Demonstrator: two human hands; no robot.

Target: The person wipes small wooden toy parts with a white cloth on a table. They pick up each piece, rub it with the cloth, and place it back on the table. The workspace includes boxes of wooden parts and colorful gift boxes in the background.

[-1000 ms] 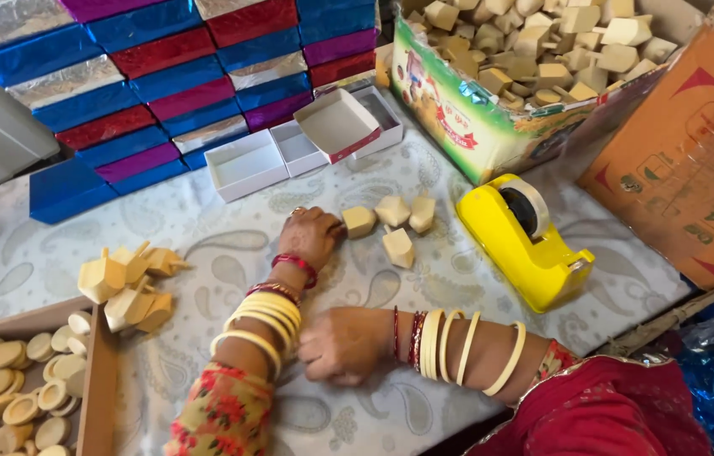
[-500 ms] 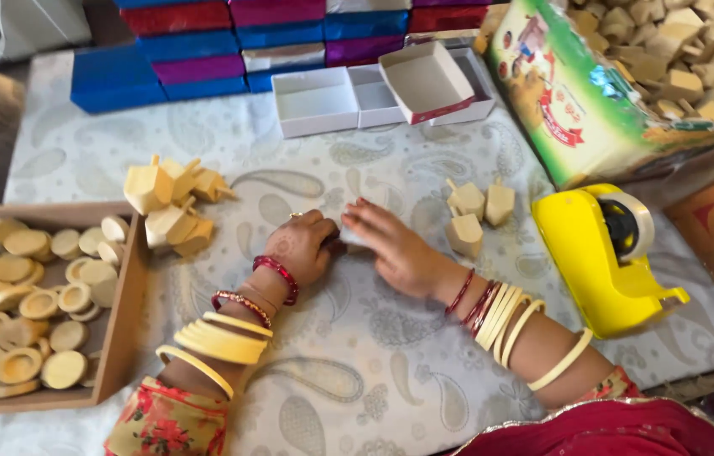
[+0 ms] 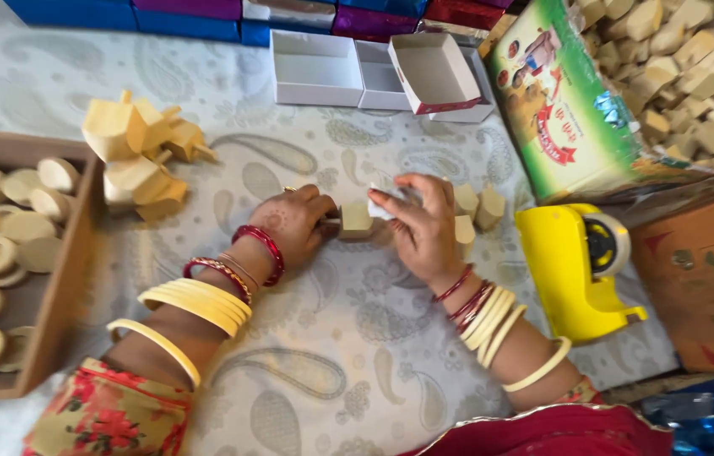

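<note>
Light: bright, soft daylight, even over the patterned cloth [image 3: 357, 338].
Shadows: faint, short, under both hands.
Glare: mild on the yellow tape dispenser [image 3: 572, 266].
Blur: slight motion softness everywhere.
Edges: wide-angle bending, corners less sharp.

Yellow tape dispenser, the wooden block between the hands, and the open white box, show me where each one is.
yellow tape dispenser [image 3: 561, 268]: head view, on its body.
wooden block [image 3: 356, 220]: head view, on its top face.
open white box [image 3: 314, 69]: head view, on its inside floor.
</note>
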